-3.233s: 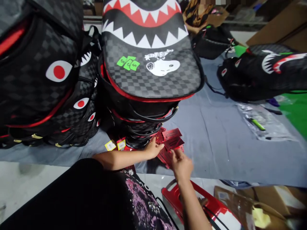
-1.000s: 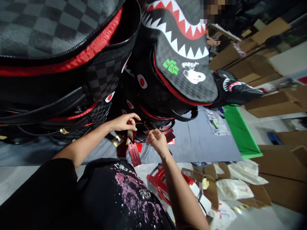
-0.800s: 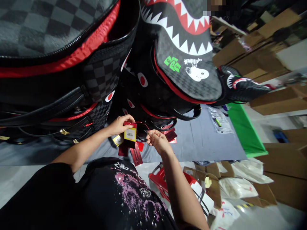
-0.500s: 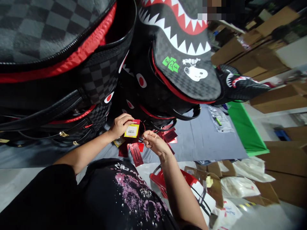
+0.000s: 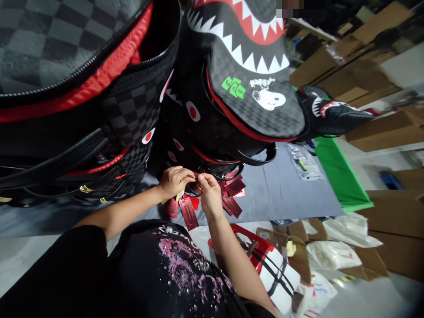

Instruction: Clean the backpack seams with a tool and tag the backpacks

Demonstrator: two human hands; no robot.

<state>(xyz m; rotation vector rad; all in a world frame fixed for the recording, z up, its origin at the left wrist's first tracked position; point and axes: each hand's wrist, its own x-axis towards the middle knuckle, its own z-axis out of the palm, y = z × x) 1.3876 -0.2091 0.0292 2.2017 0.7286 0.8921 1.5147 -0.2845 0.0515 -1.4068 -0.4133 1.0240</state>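
Observation:
My left hand (image 5: 175, 182) is closed in a pinch at the top of a red hang tag (image 5: 171, 207), whose yellow label shows edge-on below the fingers. Fingertip to fingertip with it, my right hand (image 5: 210, 190) pinches the thin red tag cord (image 5: 200, 170); the exact grip is partly hidden. Another dark red tag (image 5: 188, 213) dangles between the hands, and more red tags (image 5: 233, 187) lie to the right. Just beyond the hands are the black handles (image 5: 228, 176) of stacked checkered bags (image 5: 251, 106) with red trim and a shark-mouth print.
A large checkered bag (image 5: 132, 106) with an unzipped red-lined top stands close on the left. Grey cloth (image 5: 291, 194) covers the table, with a clear plastic bag (image 5: 306, 163) and a green panel (image 5: 344, 176) at right. Cartons (image 5: 394, 225) and white sacks (image 5: 331, 255) lie on the floor.
The yellow-labelled tag has turned from facing me to edge-on. My right hand has moved up and left, so both hands' fingertips now meet.

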